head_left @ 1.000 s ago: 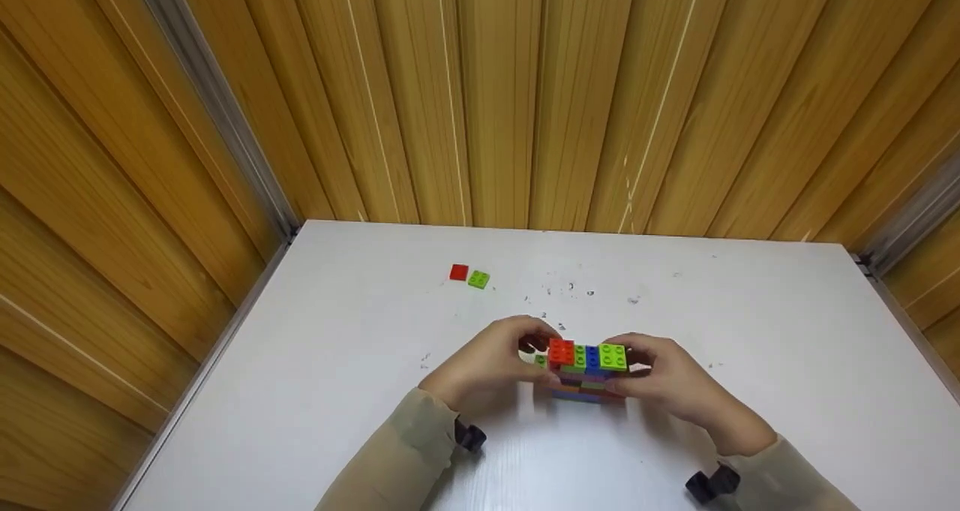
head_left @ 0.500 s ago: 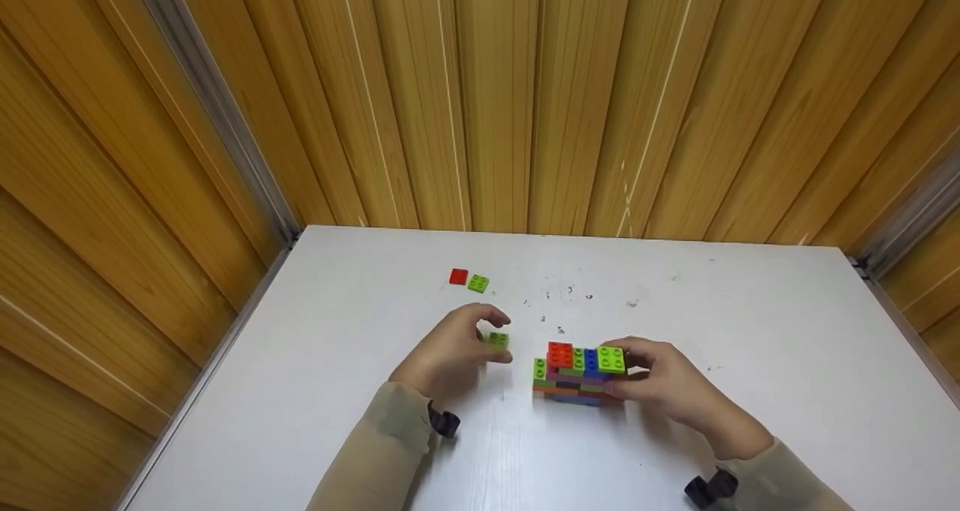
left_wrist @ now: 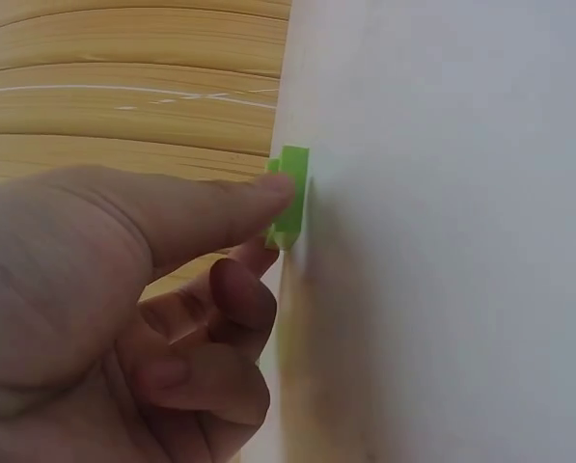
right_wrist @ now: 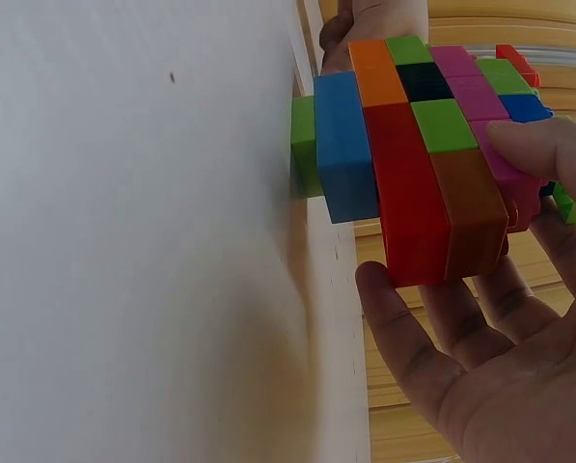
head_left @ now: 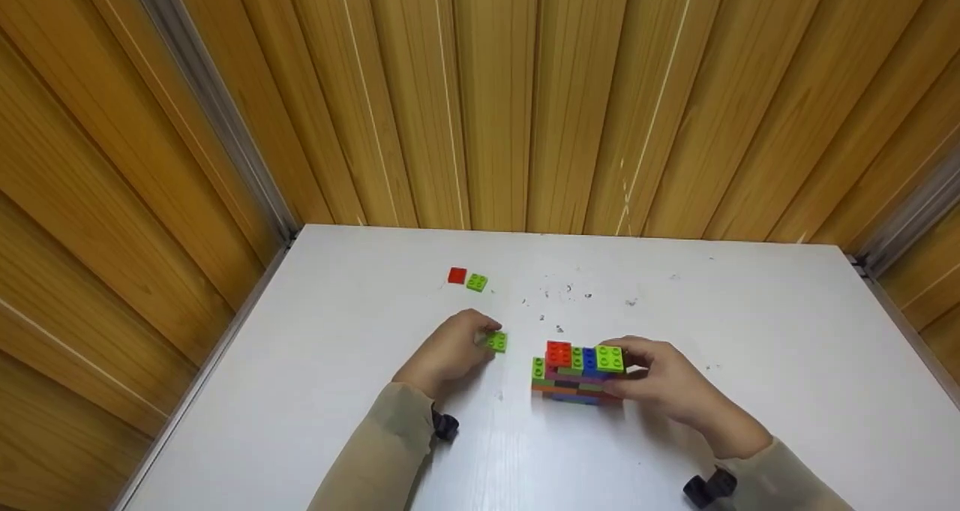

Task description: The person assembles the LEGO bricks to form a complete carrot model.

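A light-green toy brick (head_left: 497, 342) with studs on top lies by my left hand (head_left: 450, 352), which pinches it. In the left wrist view the thumb presses the face of this brick (left_wrist: 295, 193) just at the table surface, with other fingers curled below. My right hand (head_left: 664, 380) grips the right end of a many-coloured brick stack (head_left: 570, 383), thumb in front and fingers behind. Red, green and blue bricks top the stack. From the right wrist, its layers of blue, red, brown and pink bricks (right_wrist: 408, 183) show, with a smaller green brick (right_wrist: 305, 145) at the bottom against the table.
A red tile-like piece (head_left: 457, 275) and another light-green brick (head_left: 476, 282) lie side by side farther back. Small dark marks (head_left: 568, 289) dot the white table (head_left: 337, 331). Wood-patterned walls (head_left: 495, 106) stand behind and at the sides.
My left hand has left the stack and moved left to the loose green brick, its thumb and fingers closing on it. The right hand stays on the stack, nearly still.
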{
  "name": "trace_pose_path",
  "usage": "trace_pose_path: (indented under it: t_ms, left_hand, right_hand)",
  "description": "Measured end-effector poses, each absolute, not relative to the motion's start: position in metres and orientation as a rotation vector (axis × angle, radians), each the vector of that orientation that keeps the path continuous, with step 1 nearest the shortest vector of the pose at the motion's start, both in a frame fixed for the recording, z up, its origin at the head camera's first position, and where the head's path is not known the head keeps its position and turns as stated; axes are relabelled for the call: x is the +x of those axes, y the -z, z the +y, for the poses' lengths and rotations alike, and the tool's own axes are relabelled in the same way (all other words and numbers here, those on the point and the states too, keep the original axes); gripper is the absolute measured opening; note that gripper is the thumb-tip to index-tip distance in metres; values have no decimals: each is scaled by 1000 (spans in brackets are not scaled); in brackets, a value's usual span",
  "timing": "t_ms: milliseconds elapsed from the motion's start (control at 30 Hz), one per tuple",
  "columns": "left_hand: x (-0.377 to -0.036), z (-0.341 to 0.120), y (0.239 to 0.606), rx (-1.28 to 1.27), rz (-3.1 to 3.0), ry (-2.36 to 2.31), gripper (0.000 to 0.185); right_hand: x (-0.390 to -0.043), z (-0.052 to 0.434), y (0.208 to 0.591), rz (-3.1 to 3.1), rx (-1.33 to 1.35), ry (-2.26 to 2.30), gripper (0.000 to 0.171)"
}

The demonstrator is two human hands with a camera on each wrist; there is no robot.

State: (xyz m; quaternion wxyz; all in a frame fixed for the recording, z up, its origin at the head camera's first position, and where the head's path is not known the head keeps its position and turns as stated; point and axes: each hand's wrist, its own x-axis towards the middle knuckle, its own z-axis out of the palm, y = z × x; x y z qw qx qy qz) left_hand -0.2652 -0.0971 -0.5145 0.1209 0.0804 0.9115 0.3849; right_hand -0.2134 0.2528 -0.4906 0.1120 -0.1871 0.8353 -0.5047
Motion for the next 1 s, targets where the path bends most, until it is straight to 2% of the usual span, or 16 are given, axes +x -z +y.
trace_pose_path:
  t_ms: [433,700,1000]
  left_hand:
    - [-263,-95,509,167,2629,-1191,37]
    - [-258,-90,491,281,2628,-1323,29]
    - [-242,-77,464,530,2701,-1427,30]
  right_hand:
    - [-214,253,492,2449,-535,1477,52]
    - [-215,253,492,2456,-541,1469,50]
    - [-215,253,492,2442,-525,1487,52]
